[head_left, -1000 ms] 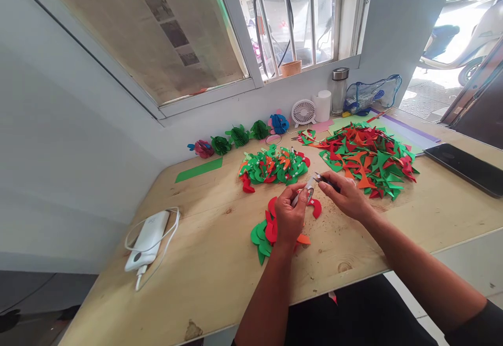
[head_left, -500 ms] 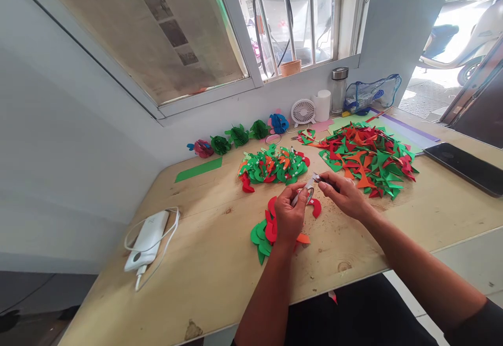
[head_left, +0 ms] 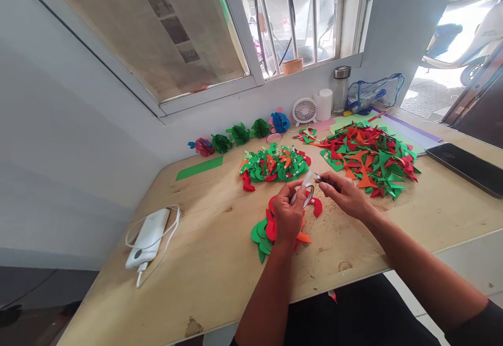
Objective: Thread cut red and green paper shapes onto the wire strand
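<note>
My left hand (head_left: 290, 204) is closed around a roll of white tape (head_left: 310, 194), and a short free strip of it sticks up past the thumb. In my right hand (head_left: 348, 194) is a pair of small dark-handled scissors (head_left: 317, 178), largely covered by the fingers. Their metal tips point at the strip, with a small gap between. Under and beside my left hand lie curved red paper pieces (head_left: 315, 207) and green paper pieces (head_left: 260, 235). Just beyond is a heap of green, red and orange pieces bearing small white patches (head_left: 275, 165).
A big pile of paper offcuts (head_left: 373, 157) lies to the right, near a black phone (head_left: 466, 168). On the left is a white power bank (head_left: 148, 238) with its cable. Paper figures (head_left: 239, 134), a small fan (head_left: 304, 111) and a glass bottle (head_left: 341, 92) line the wall.
The scissor tips have come away from the tape, leaving a small gap. The free strip now points more upright. The view has shifted slightly.
</note>
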Motion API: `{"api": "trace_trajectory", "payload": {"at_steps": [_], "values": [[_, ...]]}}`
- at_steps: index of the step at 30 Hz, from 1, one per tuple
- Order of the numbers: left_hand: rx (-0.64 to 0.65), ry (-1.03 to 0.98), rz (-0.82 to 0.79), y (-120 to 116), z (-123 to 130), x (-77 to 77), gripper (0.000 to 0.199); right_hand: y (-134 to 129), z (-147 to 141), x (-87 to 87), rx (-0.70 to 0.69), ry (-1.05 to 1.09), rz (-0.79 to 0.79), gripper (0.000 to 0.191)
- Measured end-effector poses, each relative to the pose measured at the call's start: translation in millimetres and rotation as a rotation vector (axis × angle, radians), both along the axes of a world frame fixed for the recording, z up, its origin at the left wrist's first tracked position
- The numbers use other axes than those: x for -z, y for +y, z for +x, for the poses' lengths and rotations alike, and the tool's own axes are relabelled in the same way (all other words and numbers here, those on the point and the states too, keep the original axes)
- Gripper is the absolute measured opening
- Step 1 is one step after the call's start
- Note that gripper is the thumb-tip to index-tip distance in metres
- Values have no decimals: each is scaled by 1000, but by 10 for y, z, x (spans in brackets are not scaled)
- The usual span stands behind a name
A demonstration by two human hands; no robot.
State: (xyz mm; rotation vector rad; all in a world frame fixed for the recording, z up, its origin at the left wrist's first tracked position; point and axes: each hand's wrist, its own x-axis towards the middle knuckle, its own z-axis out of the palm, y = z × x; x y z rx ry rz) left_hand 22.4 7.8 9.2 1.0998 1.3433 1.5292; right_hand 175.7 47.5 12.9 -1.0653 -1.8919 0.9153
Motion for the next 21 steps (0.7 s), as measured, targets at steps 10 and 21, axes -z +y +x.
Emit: {"api": "trace_trajectory", "payload": {"at_steps": [10, 21], "values": [[-9, -74, -3, 12, -10, -9, 39, -71, -12, -160, -153, 203, -326, 37], [-5, -47, 55, 27, -19, 15, 28, -55, -32, -81, -120, 246, -327, 34]]}}
